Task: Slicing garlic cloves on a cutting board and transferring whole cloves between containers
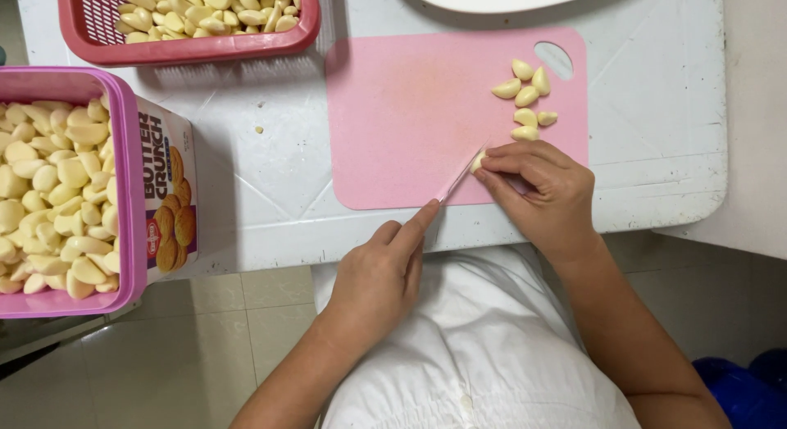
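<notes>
far left: purple basket (127, 191) of peeled garlic on a biscuit box (170, 201); behind it, a red basket (188, 48) of more cloves. centre: white table (270, 150) carrying a pink cutting board (402, 118). left hand (379, 275) closed around what appears to be a knife (456, 180), forefinger laid along the blade, tip at a garlic clove (477, 160). right hand (545, 193) curled, fingertips pinching that clove against the board. beyond it, a loose cluster of peeled cloves (525, 97) near the board's handle hole.
</notes>
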